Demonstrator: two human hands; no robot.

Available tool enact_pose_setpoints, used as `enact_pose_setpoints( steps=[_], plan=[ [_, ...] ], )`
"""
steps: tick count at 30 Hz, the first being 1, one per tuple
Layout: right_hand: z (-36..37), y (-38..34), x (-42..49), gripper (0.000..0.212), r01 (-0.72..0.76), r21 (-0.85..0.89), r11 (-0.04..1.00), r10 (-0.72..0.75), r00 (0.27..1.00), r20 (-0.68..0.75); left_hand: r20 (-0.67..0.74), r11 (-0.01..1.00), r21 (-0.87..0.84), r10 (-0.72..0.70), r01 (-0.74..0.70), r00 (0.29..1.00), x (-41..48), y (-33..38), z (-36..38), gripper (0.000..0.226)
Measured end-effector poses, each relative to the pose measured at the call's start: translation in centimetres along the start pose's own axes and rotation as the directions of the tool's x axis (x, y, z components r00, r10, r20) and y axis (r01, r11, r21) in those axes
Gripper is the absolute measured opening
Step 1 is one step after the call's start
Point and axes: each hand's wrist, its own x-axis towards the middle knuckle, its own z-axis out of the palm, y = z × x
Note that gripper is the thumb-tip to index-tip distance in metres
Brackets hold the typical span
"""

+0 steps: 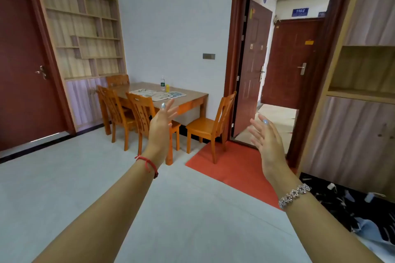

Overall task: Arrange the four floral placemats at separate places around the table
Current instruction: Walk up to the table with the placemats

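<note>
Left hand & right hand up mid-air, fingers spread, gripping nothing. Far: rect. floral placemats, rounded corners, overlap on smooth wooden table w/ orange slatted chairs.

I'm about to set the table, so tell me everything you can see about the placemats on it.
The placemats lie flat in a close row near the middle of the wooden table, edges seemingly overlapping, not yet spread out. At least three show; a fourth cannot be made out. They are pale, round-cornered rectangles with a printed pattern, the right one bluer. A bottle stands just behind them. The left hand and right hand are open and touch none.
</note>
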Motion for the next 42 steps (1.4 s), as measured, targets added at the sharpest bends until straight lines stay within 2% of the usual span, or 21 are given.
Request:
enact_pose_setpoints(
  steps=[10,29,37,42],
  plan=[
    [7.1,5.7,12.7,0.041,-0.023,0.005,1.000,0.023,0.998,0.058,0.003,0.997,0.017,-0.069,0.069,0.998,13.0,-7.9,0.3,0.050],
    [17.7,18.4,42.0,0.042,-0.064,0.021,0.998,0.060,0.987,0.151,-0.091,0.999,-0.020,-0.044,0.042,0.995,41.1,-19.2,4.4,0.047],
    [23.2,22.9,51.2,0.039,-0.045,-0.023,0.999,0.048,0.978,0.202,-0.090,0.998,0.028,-0.052,0.055,0.995,52.1,-24.9,2.3,0.047],
    [28.1,26.7,57.1,0.037,-0.041,-0.038,0.998,0.048,0.981,0.186,-0.102,0.998,0.024,-0.057,0.060,0.993,59.8,-29.2,0.0,0.048]
  ],
)
